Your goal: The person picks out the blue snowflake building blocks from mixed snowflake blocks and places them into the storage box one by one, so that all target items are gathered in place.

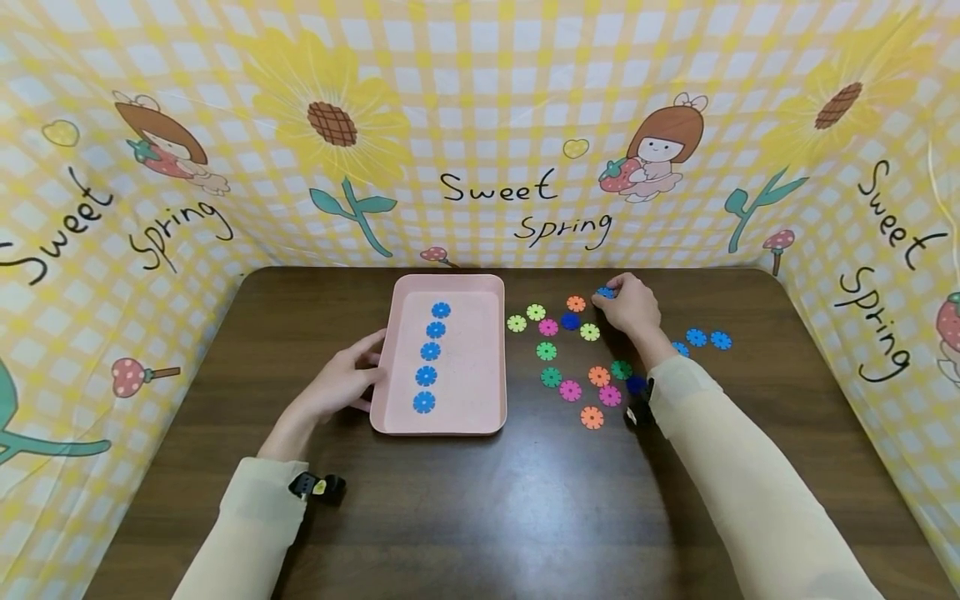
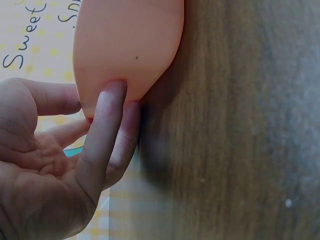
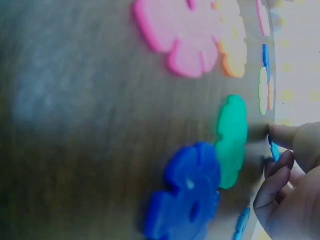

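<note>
My left hand (image 1: 341,382) holds the left side of a pink tray (image 1: 487,358), its fingertips at the rim and on the outer wall in the left wrist view. Inside the tray, blue snowflake discs lie in a column, the nearest one (image 1: 424,402) toward the front. At the back right of the table, my right hand (image 1: 632,310) pinches another blue snowflake disc (image 1: 604,293) between thumb and fingers. That disc (image 3: 274,149) is partly covered by fingers in the right wrist view.
Between the tray and my right arm lie several loose discs: orange (image 1: 592,417), pink (image 1: 570,391), green (image 1: 547,351), yellow-green (image 1: 536,312) and dark blue (image 1: 571,322). More blue discs (image 1: 721,340) lie right of my right wrist, one partly behind the sleeve. A printed cloth (image 1: 480,100) hangs around the table.
</note>
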`<state>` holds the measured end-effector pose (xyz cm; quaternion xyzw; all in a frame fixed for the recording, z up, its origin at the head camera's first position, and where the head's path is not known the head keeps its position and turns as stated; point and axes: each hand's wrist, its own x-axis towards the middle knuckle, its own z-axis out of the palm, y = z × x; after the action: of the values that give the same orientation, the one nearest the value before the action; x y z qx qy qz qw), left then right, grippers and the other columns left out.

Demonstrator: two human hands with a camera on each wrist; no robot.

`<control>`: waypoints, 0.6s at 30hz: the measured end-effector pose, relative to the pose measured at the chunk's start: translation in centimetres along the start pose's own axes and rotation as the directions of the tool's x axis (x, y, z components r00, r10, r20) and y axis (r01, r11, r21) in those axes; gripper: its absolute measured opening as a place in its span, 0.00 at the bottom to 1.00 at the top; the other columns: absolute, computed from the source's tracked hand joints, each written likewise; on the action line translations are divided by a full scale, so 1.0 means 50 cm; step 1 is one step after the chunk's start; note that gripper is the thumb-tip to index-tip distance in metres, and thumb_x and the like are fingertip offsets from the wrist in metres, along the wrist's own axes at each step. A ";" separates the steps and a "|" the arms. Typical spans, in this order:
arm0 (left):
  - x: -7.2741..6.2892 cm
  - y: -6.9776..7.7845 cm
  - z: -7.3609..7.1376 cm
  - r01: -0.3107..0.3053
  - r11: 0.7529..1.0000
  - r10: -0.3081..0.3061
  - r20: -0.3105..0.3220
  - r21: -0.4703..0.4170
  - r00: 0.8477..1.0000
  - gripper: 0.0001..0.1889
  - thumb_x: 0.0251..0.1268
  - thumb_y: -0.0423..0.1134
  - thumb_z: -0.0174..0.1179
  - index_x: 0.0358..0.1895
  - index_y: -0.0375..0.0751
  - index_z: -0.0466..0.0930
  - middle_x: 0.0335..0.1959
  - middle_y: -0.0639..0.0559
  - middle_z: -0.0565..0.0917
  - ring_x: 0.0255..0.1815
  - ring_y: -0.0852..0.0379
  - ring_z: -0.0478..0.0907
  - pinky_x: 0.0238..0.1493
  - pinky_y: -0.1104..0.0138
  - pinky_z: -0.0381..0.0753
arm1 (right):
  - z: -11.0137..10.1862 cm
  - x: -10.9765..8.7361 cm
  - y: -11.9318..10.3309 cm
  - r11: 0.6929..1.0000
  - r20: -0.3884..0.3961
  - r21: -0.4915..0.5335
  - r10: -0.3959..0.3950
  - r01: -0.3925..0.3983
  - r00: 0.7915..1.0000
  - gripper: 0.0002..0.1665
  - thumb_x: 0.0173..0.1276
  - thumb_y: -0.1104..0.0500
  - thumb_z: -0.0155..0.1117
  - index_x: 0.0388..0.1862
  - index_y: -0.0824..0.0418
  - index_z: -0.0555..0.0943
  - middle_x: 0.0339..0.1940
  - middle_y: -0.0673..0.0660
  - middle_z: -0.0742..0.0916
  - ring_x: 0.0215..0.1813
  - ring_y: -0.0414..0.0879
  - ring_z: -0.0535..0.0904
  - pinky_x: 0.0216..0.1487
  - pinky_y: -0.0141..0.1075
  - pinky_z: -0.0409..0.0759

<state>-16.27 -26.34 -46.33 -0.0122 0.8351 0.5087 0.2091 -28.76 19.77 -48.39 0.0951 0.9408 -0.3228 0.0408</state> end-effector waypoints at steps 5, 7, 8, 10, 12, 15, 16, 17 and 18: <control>-0.001 0.001 0.000 0.003 1.000 -0.003 0.003 -0.002 1.000 0.36 0.79 0.35 0.51 0.86 0.50 0.49 0.66 0.30 0.68 0.49 0.40 0.82 0.36 0.53 0.90 | -0.002 -0.006 0.002 1.000 -0.026 0.025 -0.012 0.013 1.000 0.18 0.79 0.50 0.58 0.60 0.59 0.78 0.50 0.61 0.84 0.47 0.59 0.81 0.46 0.53 0.79; -0.001 0.001 0.000 0.001 1.000 -0.001 0.005 -0.001 1.000 0.36 0.79 0.35 0.51 0.86 0.49 0.48 0.66 0.30 0.68 0.49 0.40 0.82 0.36 0.53 0.90 | -0.004 -0.010 0.001 0.999 -0.036 0.037 -0.012 0.013 0.999 0.17 0.80 0.52 0.55 0.59 0.58 0.79 0.48 0.60 0.85 0.45 0.58 0.81 0.44 0.51 0.79; -0.001 0.002 0.001 0.002 1.000 -0.002 0.003 -0.001 1.000 0.36 0.79 0.36 0.51 0.86 0.49 0.49 0.66 0.30 0.68 0.49 0.40 0.82 0.36 0.53 0.90 | -0.005 -0.011 0.002 0.999 -0.040 0.042 -0.013 0.014 0.999 0.17 0.80 0.52 0.55 0.59 0.58 0.80 0.47 0.60 0.85 0.45 0.58 0.81 0.44 0.51 0.78; -0.001 0.002 0.001 0.001 1.000 -0.001 0.003 0.002 1.000 0.36 0.79 0.35 0.51 0.86 0.49 0.48 0.66 0.30 0.68 0.49 0.40 0.82 0.36 0.53 0.90 | -0.008 -0.014 0.001 0.998 -0.050 0.054 -0.027 0.030 0.998 0.16 0.80 0.52 0.55 0.58 0.58 0.80 0.47 0.60 0.86 0.45 0.58 0.81 0.45 0.51 0.78; -0.001 0.002 0.001 0.003 1.000 -0.003 0.000 0.004 1.000 0.36 0.79 0.35 0.51 0.86 0.49 0.49 0.66 0.30 0.68 0.49 0.40 0.81 0.36 0.53 0.90 | -0.010 -0.019 -0.001 0.996 -0.065 0.068 -0.049 0.054 0.997 0.15 0.80 0.52 0.56 0.57 0.58 0.81 0.48 0.60 0.86 0.46 0.57 0.81 0.47 0.52 0.78; -0.001 0.002 0.000 0.003 1.000 -0.003 0.001 0.005 1.000 0.36 0.79 0.35 0.51 0.86 0.50 0.49 0.66 0.30 0.68 0.49 0.40 0.82 0.36 0.53 0.90 | -0.010 -0.028 -0.002 0.990 -0.078 0.087 -0.101 0.108 0.992 0.15 0.79 0.53 0.57 0.56 0.60 0.81 0.48 0.61 0.86 0.47 0.58 0.80 0.48 0.53 0.77; -0.001 0.001 0.000 0.001 1.000 -0.001 0.003 0.005 1.000 0.37 0.79 0.35 0.51 0.86 0.50 0.48 0.66 0.30 0.68 0.49 0.40 0.82 0.36 0.53 0.90 | -0.010 -0.032 -0.004 0.987 -0.077 0.099 -0.120 0.127 0.990 0.16 0.79 0.53 0.58 0.56 0.60 0.81 0.48 0.61 0.86 0.47 0.58 0.81 0.48 0.53 0.78; 0.000 0.001 0.000 0.000 1.000 0.000 0.003 0.005 1.000 0.37 0.79 0.35 0.51 0.86 0.50 0.48 0.66 0.30 0.68 0.49 0.40 0.82 0.36 0.53 0.90 | -0.009 -0.037 -0.005 0.983 -0.073 0.109 -0.139 0.146 0.988 0.16 0.79 0.53 0.58 0.56 0.61 0.82 0.48 0.61 0.86 0.47 0.58 0.81 0.48 0.53 0.78; 0.000 0.001 0.000 0.000 1.000 0.000 0.004 0.006 1.000 0.36 0.79 0.35 0.51 0.86 0.50 0.48 0.66 0.30 0.68 0.48 0.40 0.82 0.36 0.53 0.90 | -0.007 -0.042 -0.006 0.979 -0.066 0.121 -0.156 0.163 0.986 0.16 0.79 0.53 0.59 0.57 0.61 0.82 0.48 0.61 0.87 0.48 0.58 0.81 0.48 0.52 0.78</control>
<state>-16.28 -26.32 -46.30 -0.0106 0.8361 0.5064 0.2107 -26.77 19.44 -47.64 0.0307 0.9238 -0.3812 -0.0180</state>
